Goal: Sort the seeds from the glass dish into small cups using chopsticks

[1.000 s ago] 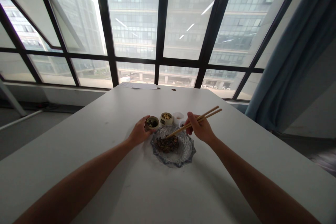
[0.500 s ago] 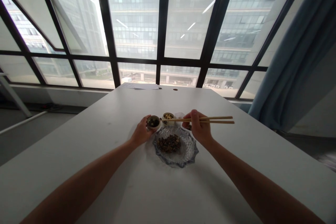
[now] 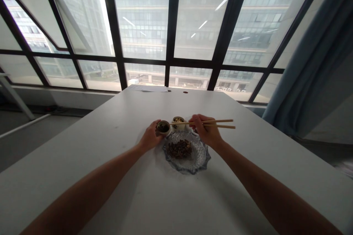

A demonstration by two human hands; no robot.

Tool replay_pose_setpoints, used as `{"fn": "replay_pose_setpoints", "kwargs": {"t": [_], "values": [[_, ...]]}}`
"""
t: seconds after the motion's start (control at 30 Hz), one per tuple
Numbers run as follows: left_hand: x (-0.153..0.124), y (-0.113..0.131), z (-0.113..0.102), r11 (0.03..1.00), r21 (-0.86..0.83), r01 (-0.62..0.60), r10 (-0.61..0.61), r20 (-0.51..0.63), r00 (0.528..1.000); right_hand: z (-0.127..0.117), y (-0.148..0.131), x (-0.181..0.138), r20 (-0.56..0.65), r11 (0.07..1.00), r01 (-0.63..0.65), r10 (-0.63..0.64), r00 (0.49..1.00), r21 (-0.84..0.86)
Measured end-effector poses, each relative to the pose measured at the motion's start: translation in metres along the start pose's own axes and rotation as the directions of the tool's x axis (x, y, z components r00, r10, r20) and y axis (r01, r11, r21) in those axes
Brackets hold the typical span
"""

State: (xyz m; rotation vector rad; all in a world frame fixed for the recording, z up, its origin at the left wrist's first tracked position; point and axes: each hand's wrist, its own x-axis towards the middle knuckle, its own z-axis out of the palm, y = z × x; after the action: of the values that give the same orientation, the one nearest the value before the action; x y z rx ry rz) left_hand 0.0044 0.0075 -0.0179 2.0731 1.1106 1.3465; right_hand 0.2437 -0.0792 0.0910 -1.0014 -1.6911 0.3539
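My left hand (image 3: 150, 136) is closed around a small round cup (image 3: 163, 127) with dark contents, tipped toward me. In my right hand (image 3: 205, 130) is a pair of chopsticks (image 3: 219, 123); their tips point left to the rim of that cup. Whether anything is between the tips is too small to tell. Just below both hands sits a scalloped clear glass bowl (image 3: 200, 156) with a heap of dark brown dried pieces (image 3: 179, 149) in it. A second small cup (image 3: 178, 123) with pale and dark bits stands behind the bowl. Another small container is mostly hidden by my right hand.
Everything stands on a white table (image 3: 118, 187). Sheets of paper (image 3: 149, 88) and a small dark reddish disc (image 3: 185, 92) lie at its far edge. Large black-framed windows rise behind, and a blue curtain (image 3: 300, 69) hangs at the right.
The chopsticks have shifted slightly left and their rear ends have spread apart. My left hand still holds the cup in nearly the same place. The whole view has shifted slightly.
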Motion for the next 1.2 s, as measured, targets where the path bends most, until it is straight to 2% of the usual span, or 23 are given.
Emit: {"fn": "replay_pose_setpoints", "kwargs": {"t": [0.07,0.13,0.27,0.43,0.53,0.63,0.73,0.83,0.93,1.03,1.2], "values": [[0.0,-0.001,-0.001,1.0,0.012,0.0,0.0,0.008,1.0,-0.01,0.004,-0.005,-0.092,0.993,-0.091,0.097,0.991,0.069],[0.0,-0.002,-0.001,1.0,0.015,0.01,-0.01,0.017,1.0,-0.017,0.009,-0.009,-0.089,0.986,-0.145,0.152,0.984,0.084],[0.0,-0.002,-0.001,0.999,0.018,0.028,-0.028,0.016,0.999,-0.02,0.017,-0.02,0.028,0.988,-0.151,0.152,0.988,-0.035],[0.001,-0.001,-0.002,1.0,0.014,0.02,-0.02,0.015,1.0,-0.012,0.008,-0.031,0.205,0.986,-0.033,0.066,0.977,-0.161],[0.001,-0.001,-0.001,0.999,0.014,0.029,-0.029,0.02,0.999,-0.011,-0.001,-0.033,0.307,0.991,-0.047,0.085,0.948,-0.129],[0.001,-0.002,-0.001,1.0,0.015,0.024,-0.024,0.021,0.999,-0.016,-0.002,-0.03,0.384,0.989,-0.14,0.146,0.912,-0.043],[0.001,-0.002,0.0,0.999,0.02,0.025,-0.025,0.022,0.999,-0.025,0.002,-0.026,0.322,0.975,-0.218,0.196,0.926,0.036],[0.001,-0.002,-0.001,0.999,0.034,0.034,-0.035,0.034,0.999,-0.034,0.0,-0.022,0.275,0.967,-0.246,0.218,0.937,0.072],[0.001,-0.001,-0.001,0.997,0.069,0.046,-0.048,0.033,0.998,-0.039,-0.01,-0.021,0.36,0.974,-0.222,0.194,0.913,0.038],[0.002,0.0,-0.001,0.987,0.135,0.081,-0.082,0.004,0.997,-0.04,-0.019,-0.021,0.452,0.989,-0.146,0.125,0.883,0.013],[0.002,0.0,0.0,0.97,0.21,0.121,-0.123,-0.001,0.992,-0.035,-0.024,-0.022,0.533,0.998,-0.065,0.051,0.845,0.009]]}}
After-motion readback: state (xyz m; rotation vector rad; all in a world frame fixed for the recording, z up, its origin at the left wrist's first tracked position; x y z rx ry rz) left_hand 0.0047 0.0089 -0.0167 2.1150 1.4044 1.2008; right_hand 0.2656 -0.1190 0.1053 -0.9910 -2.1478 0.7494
